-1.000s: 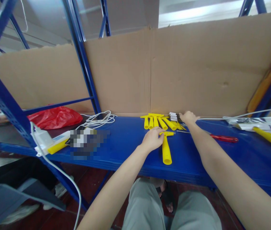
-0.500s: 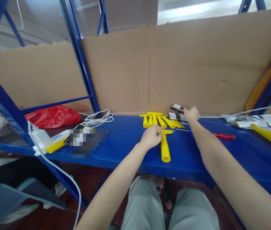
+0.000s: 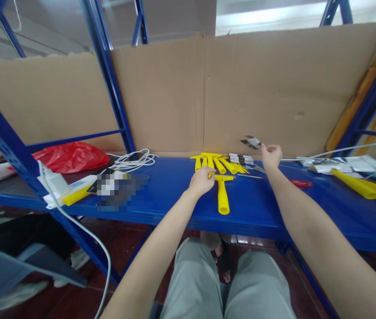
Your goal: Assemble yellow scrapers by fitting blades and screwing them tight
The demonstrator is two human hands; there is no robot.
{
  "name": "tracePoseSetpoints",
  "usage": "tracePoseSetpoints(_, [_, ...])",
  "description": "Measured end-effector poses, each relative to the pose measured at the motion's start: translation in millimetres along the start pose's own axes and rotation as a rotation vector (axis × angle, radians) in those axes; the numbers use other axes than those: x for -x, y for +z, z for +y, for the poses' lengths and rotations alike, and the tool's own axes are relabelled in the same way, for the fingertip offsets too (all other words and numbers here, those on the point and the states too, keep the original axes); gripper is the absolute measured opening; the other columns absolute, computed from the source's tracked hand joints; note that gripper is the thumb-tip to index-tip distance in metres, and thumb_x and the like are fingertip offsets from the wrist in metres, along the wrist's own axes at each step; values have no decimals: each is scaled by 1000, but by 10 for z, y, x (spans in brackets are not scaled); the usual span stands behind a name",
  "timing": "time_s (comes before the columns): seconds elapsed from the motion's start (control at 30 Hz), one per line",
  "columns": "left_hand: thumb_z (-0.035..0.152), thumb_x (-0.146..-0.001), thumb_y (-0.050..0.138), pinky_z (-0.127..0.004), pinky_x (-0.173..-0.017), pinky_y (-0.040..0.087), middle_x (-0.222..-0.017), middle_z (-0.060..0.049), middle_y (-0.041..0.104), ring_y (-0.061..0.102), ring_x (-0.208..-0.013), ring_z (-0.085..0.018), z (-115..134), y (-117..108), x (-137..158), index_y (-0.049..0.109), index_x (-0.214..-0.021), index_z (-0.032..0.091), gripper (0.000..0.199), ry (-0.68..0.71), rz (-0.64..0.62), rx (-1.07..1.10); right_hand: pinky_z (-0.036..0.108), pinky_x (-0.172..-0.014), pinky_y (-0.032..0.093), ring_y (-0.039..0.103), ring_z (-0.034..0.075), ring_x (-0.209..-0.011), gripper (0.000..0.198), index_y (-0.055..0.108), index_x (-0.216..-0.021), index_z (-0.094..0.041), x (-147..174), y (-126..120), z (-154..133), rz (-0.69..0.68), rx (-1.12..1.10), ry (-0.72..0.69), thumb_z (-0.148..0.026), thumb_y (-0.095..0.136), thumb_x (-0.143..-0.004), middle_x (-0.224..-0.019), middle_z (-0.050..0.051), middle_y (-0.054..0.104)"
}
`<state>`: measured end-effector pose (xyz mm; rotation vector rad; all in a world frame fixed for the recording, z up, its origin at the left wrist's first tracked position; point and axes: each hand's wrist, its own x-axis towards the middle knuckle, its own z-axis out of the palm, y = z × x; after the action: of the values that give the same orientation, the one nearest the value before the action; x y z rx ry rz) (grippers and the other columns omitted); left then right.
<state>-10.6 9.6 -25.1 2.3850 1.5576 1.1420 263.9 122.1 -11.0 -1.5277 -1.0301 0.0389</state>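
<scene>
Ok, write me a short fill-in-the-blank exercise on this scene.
1. The left hand holds a T-shaped handle coloured ____.
2. The right hand holds a black-and-white piece before a panel made of ____.
3. The crumpled bag at the picture's left is coloured ____.

Missing words: yellow; cardboard; red.

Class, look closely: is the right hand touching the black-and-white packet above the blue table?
Touching. The head view shows the right hand pinching one end of the black-and-white packet between its fingertips.
</scene>
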Motion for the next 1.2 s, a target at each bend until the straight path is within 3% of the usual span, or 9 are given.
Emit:
tracePoseSetpoints(0.33, [9, -82, 53, -30, -101, 46, -111, -8, 70, 63, -107, -20, 12, -42, -24, 74, -100, 16, 29, -57, 29, -58, 31, -74, 50, 66, 20, -87, 31, 49, -101, -15, 336, -515, 35, -63, -215, -86, -39, 57, -84, -99, 12, 65])
tracePoseSetpoints(0.5, [8, -80, 53, -30, -100, 46, -111, -9, 70, 64, -107, -21, 29, -46, -18, 75, -99, 16, 30, -74, 5, -67, 34, -73, 52, 66, 22, -86, 30, 51, -102, -17, 455, -692, 23, -69, -174, -43, -39, 57, -84, -97, 11, 66])
tracePoseSetpoints(0.73, [8, -80, 51, -31, -101, 45, -113, -9, 70, 63, -110, -22, 11, 9, -24, 74, -101, 16, 32, -60, -16, -64, 33, -79, 52, 63, 20, -89, 31, 52, -95, -18, 545, -628, -22, -156, -199, -56, -22, 68, -68, -95, 6, 64])
tracePoseSetpoints(0.93, [9, -80, 50, -30, -102, 43, -114, -10, 69, 61, -112, -21, 4, 46, -43, 73, -100, 15, 31, -38, -25, -77, 33, -77, 56, 65, 16, -89, 39, 45, -99, -23, 444, -514, 38, -177, -632, 77, -17, 66, -67, -87, -2, 57])
tracePoseSetpoints(1.07, [18, -84, 51, -31, -90, 49, -103, -12, 71, 65, -100, -23, 53, 22, -32, 71, -88, 14, 21, -64, -14, -128, 33, -81, 57, 66, 15, -88, 36, 44, -87, -23, 368, -546, 37, -173, -866, 219, -7, 67, -63, -81, -3, 59])
tracePoseSetpoints(1.2, [33, -84, 55, -29, -75, 50, -82, -10, 71, 67, -83, -23, 108, -6, -11, 65, -69, 17, 24, -72, -111, -106, 33, -83, 57, 66, 15, -87, 24, 49, -78, -20, 412, -582, -16, -250, -896, 208, -8, 67, -67, -81, 0, 65])
